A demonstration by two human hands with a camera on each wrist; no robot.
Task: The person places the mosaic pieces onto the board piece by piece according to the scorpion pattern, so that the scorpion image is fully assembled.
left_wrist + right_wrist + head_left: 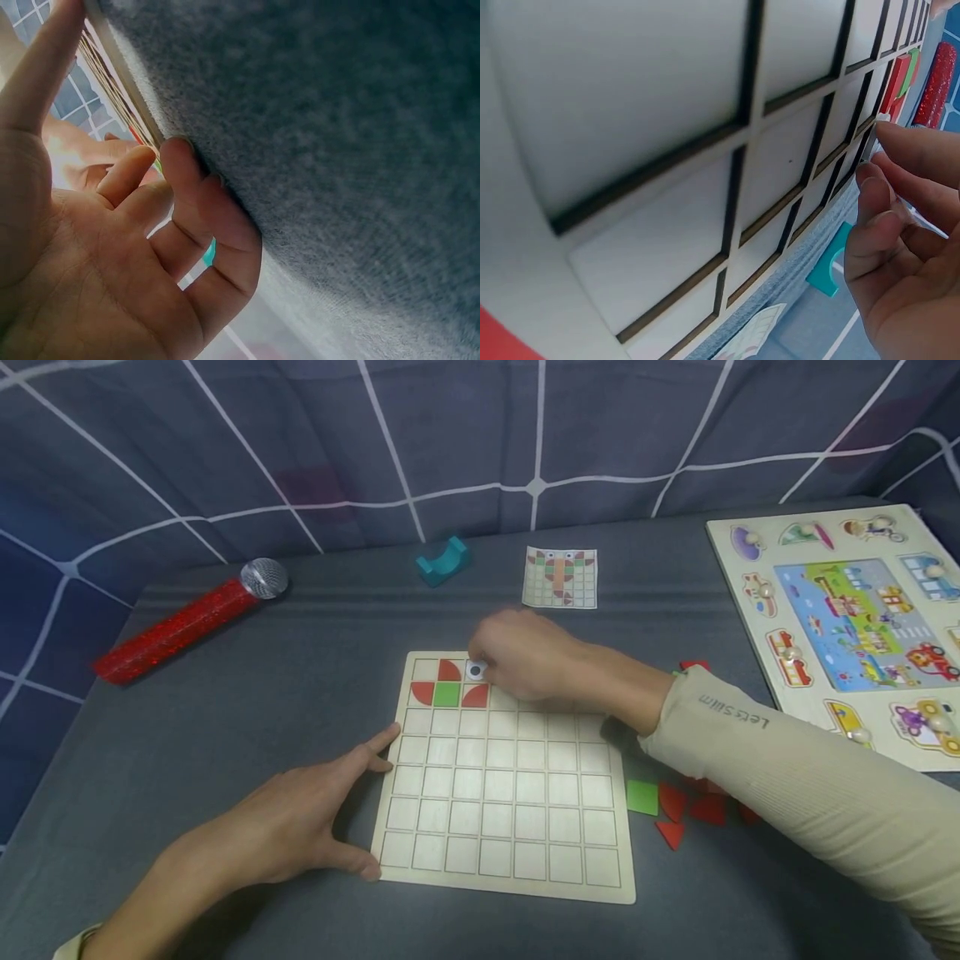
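Observation:
A wooden grid board [497, 893] lies on the grey cloth, with square recesses. Near its far left corner sit red quarter-circle pieces [422, 693] and a green square [447, 694]. At the far row my right hand [525, 656] pinches a white square tile with a black-and-white eye [476, 670], beside the red pieces. Thumb and curled fingers [900, 142] meet over that spot in the right wrist view. Along the board's left edge my left hand [292, 822] rests with thumb and fingers spread, touching the rim; its palm [97, 262] shows in the left wrist view.
A pattern card [560, 578] lies beyond the board, near a teal curved block [443, 562]. At the left is a red microphone [191, 620]. Loose green [642, 797] and red pieces [671, 802] lie under my right forearm, and a knobbed picture puzzle [757, 652] lies at the right.

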